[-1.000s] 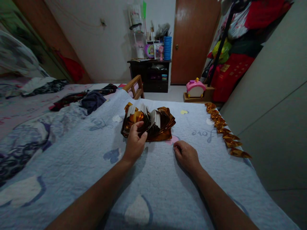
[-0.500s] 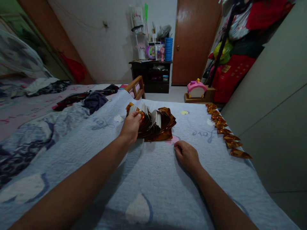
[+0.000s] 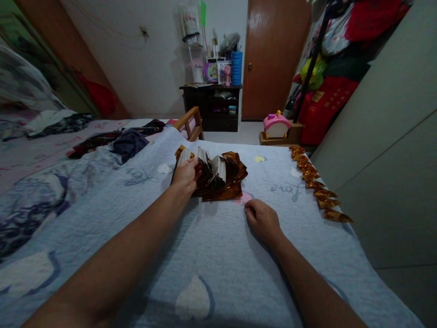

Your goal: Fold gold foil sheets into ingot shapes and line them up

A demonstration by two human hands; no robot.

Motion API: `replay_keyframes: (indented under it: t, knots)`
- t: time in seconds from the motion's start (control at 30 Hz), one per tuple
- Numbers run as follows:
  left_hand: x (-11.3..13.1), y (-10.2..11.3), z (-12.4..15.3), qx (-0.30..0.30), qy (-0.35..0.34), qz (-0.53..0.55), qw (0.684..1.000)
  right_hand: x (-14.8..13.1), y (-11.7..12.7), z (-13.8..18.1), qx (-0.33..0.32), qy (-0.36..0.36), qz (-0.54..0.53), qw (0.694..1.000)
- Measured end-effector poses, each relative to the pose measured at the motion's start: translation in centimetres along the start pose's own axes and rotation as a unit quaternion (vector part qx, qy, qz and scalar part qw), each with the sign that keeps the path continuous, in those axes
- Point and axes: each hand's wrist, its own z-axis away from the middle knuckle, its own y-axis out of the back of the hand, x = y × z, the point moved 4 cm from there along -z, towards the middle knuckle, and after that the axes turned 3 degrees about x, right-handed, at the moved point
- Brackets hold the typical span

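A fanned pile of gold foil paper sheets (image 3: pixel 221 175) lies on the light blue quilt (image 3: pixel 218 255) ahead of me. My left hand (image 3: pixel 185 176) reaches out over the pile's left side, fingers closed on the sheets there. My right hand (image 3: pixel 262 220) rests on the quilt just right of and nearer than the pile, fingers curled together, nothing visible in them. A row of folded gold paper pieces (image 3: pixel 316 184) runs along the quilt's right edge.
Crumpled dark clothes (image 3: pixel 126 141) lie at the back left of the bed. A wooden chair back (image 3: pixel 191 122) stands beyond the quilt. A dark cabinet (image 3: pixel 212 105), a pink toy (image 3: pixel 276 125) and a brown door (image 3: pixel 273 59) are farther back. A pale wall (image 3: pixel 385 150) flanks the right.
My left hand has stretched farther forward onto the left side of the foil pile and closed on the sheets. My right hand has stayed put on the quilt.
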Motion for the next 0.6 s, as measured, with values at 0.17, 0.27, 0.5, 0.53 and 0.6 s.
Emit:
replay_keyframes:
  t: [0.17, 0.27, 0.5, 0.53, 0.6]
  knots:
    - [-0.3, 0.8, 1.2, -0.016, -0.021, 0.008, 1.0, -0.1, 0.0, -0.1, -0.004, -0.001, 0.001, 1.0]
    - [-0.3, 1.3, 1.6, -0.013, -0.027, 0.008, 1.0, -0.1, 0.0, -0.1, -0.007, -0.001, 0.002, 1.0]
    - [-0.6, 2.0, 2.5, -0.04, -0.032, -0.038, 0.998, 0.0, 0.0, -0.2, -0.008, 0.001, 0.005, 1.0]
    - [-0.7, 2.2, 2.7, -0.036, -0.032, -0.041, 0.998, 0.0, 0.0, -0.2, -0.011, 0.0, 0.007, 1.0]
    - [-0.8, 2.6, 3.2, -0.034, -0.032, -0.042, 0.998, -0.1, 0.0, -0.2, -0.016, -0.004, 0.011, 1.0]
